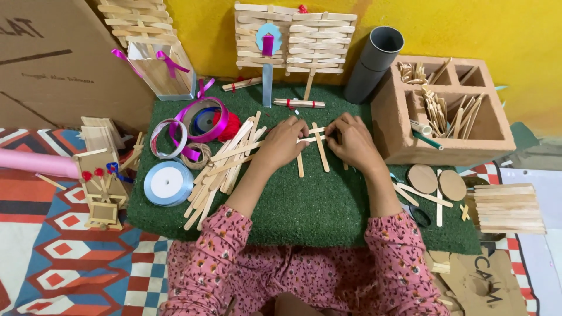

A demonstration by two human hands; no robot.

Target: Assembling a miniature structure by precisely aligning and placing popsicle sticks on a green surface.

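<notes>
My left hand (pixel 285 142) and my right hand (pixel 350 142) meet over a small frame of wooden craft sticks (pixel 320 153) lying on the green turf mat (pixel 304 205). Both hands pinch a horizontal stick (pixel 311 138) that crosses two upright sticks. The left fingers press its left end, the right fingers its right end. A loose pile of wooden sticks (pixel 225 167) lies just left of my left hand. My sleeves are pink with a flower print.
Ribbon spools (pixel 168 182) and twine lie at the mat's left. A terracotta block (pixel 445 111) holding sticks stands at the right, a grey tube (pixel 374 61) beside it. Woven stick panels (pixel 295 38) lean on the yellow wall. Stacked sticks (pixel 508 209), cardboard discs (pixel 436 181) and scissors lie right.
</notes>
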